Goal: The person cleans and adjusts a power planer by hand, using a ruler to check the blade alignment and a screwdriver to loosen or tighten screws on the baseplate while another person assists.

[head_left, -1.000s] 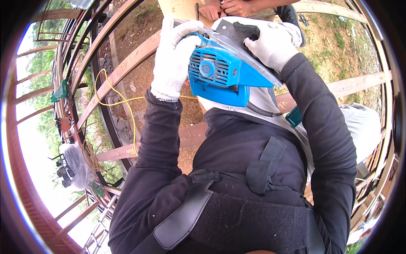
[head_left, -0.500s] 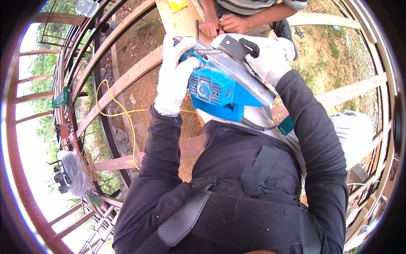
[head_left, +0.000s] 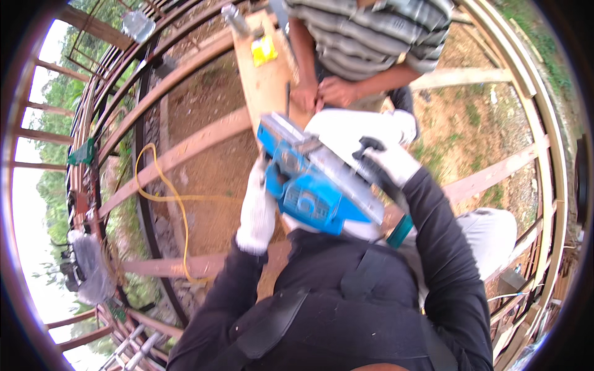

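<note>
A blue electric planer (head_left: 309, 201) is held in front of my chest, tilted on its side with its metal sole facing up and away. My left hand (head_left: 256, 213), in a white knitted glove, grips the planer's left side; its fingertips are partly hidden by the body. My right hand (head_left: 396, 162), gloved too, is closed on a black fitting (head_left: 372, 170) along the planer's far right side, which looks like a side fence. Slight blur hides how that part joins the tool. A green box-shaped piece (head_left: 401, 231) shows beside my right forearm.
A co-worker in a striped shirt (head_left: 371, 37) sits opposite, hands together, beside a wooden board (head_left: 263, 93) bearing a yellow packet (head_left: 264, 51) and a metallic canister (head_left: 234, 18). Timber beams (head_left: 179, 157) cross over bare soil. A yellow cord (head_left: 176, 196) loops at left.
The planer now sits lower in the picture and is turned to show more of its sole. My left hand has shifted from its upper end down its left side. More of the co-worker shows.
</note>
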Tool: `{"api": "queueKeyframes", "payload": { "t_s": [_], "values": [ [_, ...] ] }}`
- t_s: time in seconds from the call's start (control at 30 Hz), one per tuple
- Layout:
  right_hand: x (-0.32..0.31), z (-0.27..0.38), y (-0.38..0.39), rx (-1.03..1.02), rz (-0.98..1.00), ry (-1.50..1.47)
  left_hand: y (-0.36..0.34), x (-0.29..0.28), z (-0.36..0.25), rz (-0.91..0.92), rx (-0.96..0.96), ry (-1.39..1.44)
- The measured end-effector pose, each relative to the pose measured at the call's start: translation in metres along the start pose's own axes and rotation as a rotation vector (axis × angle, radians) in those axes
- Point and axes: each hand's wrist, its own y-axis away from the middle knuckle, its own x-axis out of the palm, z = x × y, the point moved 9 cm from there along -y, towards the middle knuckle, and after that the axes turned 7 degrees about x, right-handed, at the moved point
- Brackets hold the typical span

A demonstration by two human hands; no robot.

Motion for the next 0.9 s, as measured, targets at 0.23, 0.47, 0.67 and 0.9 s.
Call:
{"api": "queueKeyframes", "payload": {
  "t_s": [0.23,0.47,0.67,0.9],
  "values": [
    [-0.002,-0.067,-0.052,-0.089,0.016,0.232,0.033,0.024,0.006,0.058,0.205,-0.561],
    [0.000,-0.038,-0.021,-0.083,-0.012,0.492,-0.009,-0.008,0.079,0.041,-0.128,0.265],
    [-0.007,0.022,0.041,-0.137,-0.121,0.464,-0.023,0.007,0.079,0.086,-0.230,0.403],
    [-0.013,0.100,0.123,-0.423,-0.184,0.204,-0.050,0.075,0.105,0.289,-0.421,0.378]
  ]
}}
